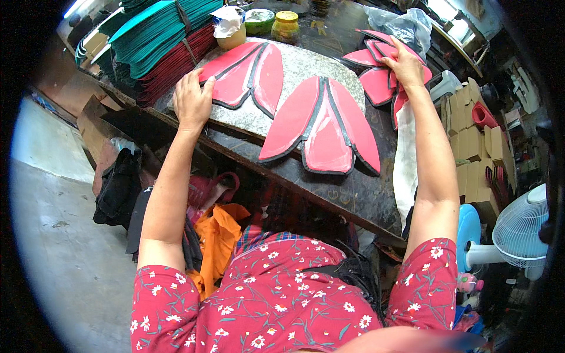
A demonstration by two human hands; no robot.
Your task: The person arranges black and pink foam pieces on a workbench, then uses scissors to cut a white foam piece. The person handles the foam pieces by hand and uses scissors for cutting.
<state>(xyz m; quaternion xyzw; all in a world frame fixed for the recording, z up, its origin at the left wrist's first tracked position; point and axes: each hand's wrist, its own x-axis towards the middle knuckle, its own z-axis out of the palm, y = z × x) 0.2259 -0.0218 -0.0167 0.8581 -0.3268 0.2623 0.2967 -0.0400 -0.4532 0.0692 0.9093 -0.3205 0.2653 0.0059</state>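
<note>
A: What are the two hands doing?

B: The left hand (191, 100) lies flat, fingers spread, on the left edge of a grey speckled slab (347, 79). It presses on the near end of a red petal-shaped piece with dark borders (244, 73). It grips nothing.

A: And the right hand (406, 65)?

B: It reaches far to the right and rests on a pile of red pieces (376, 82) of the same kind, fingers bent over the top one. I cannot tell if it really pinches it.

A: Where is the other red piece?

B: A second three-petal piece (323, 126) lies in the middle, half on the slab and half on the dark surface (353, 194), between the two arms, touched by neither hand.

A: What else is around?

B: Far left, stacks of green and dark red sheets (159, 35). Behind the slab, a jar with a yellow lid (286, 25) and a green-lidded tub (259, 20). On the right, cardboard boxes (471, 141) and a white fan (524, 229).
</note>
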